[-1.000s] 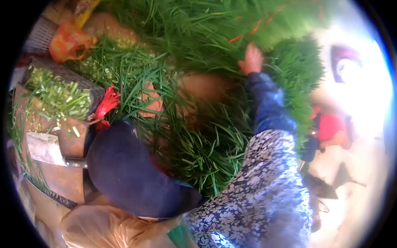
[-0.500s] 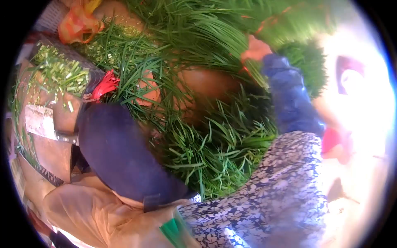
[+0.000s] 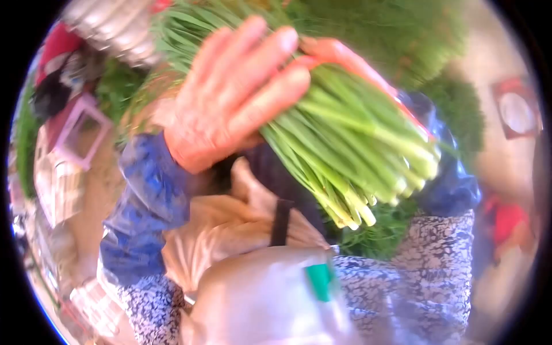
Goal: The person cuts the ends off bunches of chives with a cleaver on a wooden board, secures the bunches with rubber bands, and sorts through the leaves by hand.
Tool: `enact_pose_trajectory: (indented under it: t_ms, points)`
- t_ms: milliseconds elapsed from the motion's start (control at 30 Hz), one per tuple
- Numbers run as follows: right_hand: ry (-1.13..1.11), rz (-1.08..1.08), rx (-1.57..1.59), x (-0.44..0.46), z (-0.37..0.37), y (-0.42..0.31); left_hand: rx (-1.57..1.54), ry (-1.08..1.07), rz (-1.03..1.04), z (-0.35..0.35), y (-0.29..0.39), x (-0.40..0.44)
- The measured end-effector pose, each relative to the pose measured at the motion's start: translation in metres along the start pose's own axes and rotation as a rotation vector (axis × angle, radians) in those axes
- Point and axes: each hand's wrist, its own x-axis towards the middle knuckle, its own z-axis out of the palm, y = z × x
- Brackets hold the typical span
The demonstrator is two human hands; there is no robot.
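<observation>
A thick bunch of long green leaves with pale cut stems [image 3: 356,138] slants across the view, its stem ends at the lower right. My right hand [image 3: 330,52] is closed round the bunch at its upper side, partly hidden by the leaves. Across the leafy part lies my left hand [image 3: 241,86], back up, fingers stretched and somewhat apart; its thumb is hidden. A red strip [image 3: 388,89] runs along the upper edge of the bunch from my right hand.
More green leaves [image 3: 391,29] spread behind the bunch, with others [image 3: 374,236] below it. A pink frame [image 3: 83,132] stands at the left. A red box with a white round thing [image 3: 516,109] lies at the right. A person in red [image 3: 509,221] is partly visible at the right edge.
The bunch and my right hand have come up from the leaf pile towards me. My left hand has come into view over the bunch. The view has shifted; the cleaver and chopped stems are out of sight.
</observation>
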Motion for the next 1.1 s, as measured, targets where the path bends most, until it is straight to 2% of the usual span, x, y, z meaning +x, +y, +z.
enact_pose_trajectory:
  t_ms: [33,67,100,167,233,300,333,367,400,433,467,500,533,567,600,633,700,733,767,833,900,933,967,1033,1067,1100]
  points:
    - [0.008,-0.058,-0.098,0.021,0.017,-0.013,-0.003,0.083,-0.037,-0.006,-0.025,-0.005]
    - [-0.024,-0.131,-0.190,0.053,0.047,-0.031,0.180,-0.033,-0.132,-0.052,-0.064,-0.015]
    - [-0.006,-0.214,-0.324,0.072,0.064,-0.040,0.138,-0.059,-0.240,-0.071,-0.081,-0.021]
    - [0.013,-0.410,-0.588,0.142,0.112,-0.063,0.160,-0.136,-0.270,-0.118,-0.153,-0.070]
    - [0.050,-0.685,-0.841,0.197,0.150,-0.067,0.118,-0.218,-0.394,-0.136,-0.182,-0.079]
    - [0.097,-0.982,-1.036,0.256,0.181,-0.049,0.040,-0.303,-0.507,-0.125,-0.204,-0.128]
    - [0.151,-1.117,-1.141,0.282,0.204,-0.041,-0.133,-0.317,-0.641,-0.128,-0.221,-0.159]
    - [0.202,-1.200,-1.200,0.319,0.229,-0.049,-0.313,-0.342,-0.790,-0.130,-0.274,-0.184]
    - [0.230,-1.165,-1.282,0.338,0.240,-0.040,-0.398,-0.490,-0.946,-0.120,-0.287,-0.195]
    - [0.162,-0.782,-1.440,0.358,0.249,-0.030,-0.483,-0.640,-1.101,-0.104,-0.298,-0.216]
    - [0.066,-0.366,-1.558,0.406,0.274,-0.040,-0.540,-0.684,-1.160,-0.076,-0.341,-0.269]
    - [0.059,-0.356,-1.556,0.414,0.272,-0.045,-0.581,-0.720,-1.196,-0.049,-0.343,-0.295]
    - [0.065,-0.493,-1.600,0.432,0.270,-0.060,-0.590,-0.726,-1.200,-0.041,-0.357,-0.308]
    - [0.060,-0.615,-1.638,0.479,0.286,-0.084,-0.570,-0.654,-1.230,-0.037,-0.402,-0.331]
    - [0.142,-0.771,-1.660,0.402,0.254,-0.035,-0.469,-0.558,-1.245,-0.033,-0.295,-0.305]
    - [0.158,-0.826,-1.644,0.289,0.203,0.025,-0.415,-0.549,-1.241,-0.029,-0.153,-0.261]
    - [0.283,-0.651,-1.492,0.253,0.181,0.005,0.034,-0.439,-0.943,-0.027,-0.130,-0.239]
    - [0.284,-0.799,-1.514,0.249,0.167,-0.008,0.023,-0.441,-0.947,-0.026,-0.124,-0.222]
    - [0.274,-0.943,-1.527,0.245,0.153,-0.019,0.129,-0.338,-0.864,-0.019,-0.120,-0.201]
    - [0.219,-0.814,-1.612,0.226,0.138,-0.058,0.240,-0.226,-0.773,0.002,-0.121,-0.180]
    - [0.149,-0.718,-1.545,0.231,0.107,-0.084,-0.093,-0.567,-1.241,0.021,-0.126,-0.169]
    - [0.179,-0.620,-1.397,0.219,0.091,-0.082,-0.148,-0.507,-1.315,0.025,-0.119,-0.167]
    - [0.186,-0.618,-1.406,0.198,0.090,-0.083,-0.154,-0.498,-1.310,0.035,-0.112,-0.172]
    - [0.234,-0.213,-0.991,0.153,0.102,-0.087,-0.451,-0.344,-1.251,0.044,-0.109,-0.187]
    - [0.203,-0.150,-0.779,0.133,0.116,-0.080,-0.541,-0.447,-1.328,0.049,-0.105,-0.180]
    - [0.176,-0.089,-0.563,0.119,0.130,-0.074,-0.546,-0.451,-1.326,0.050,-0.105,-0.180]
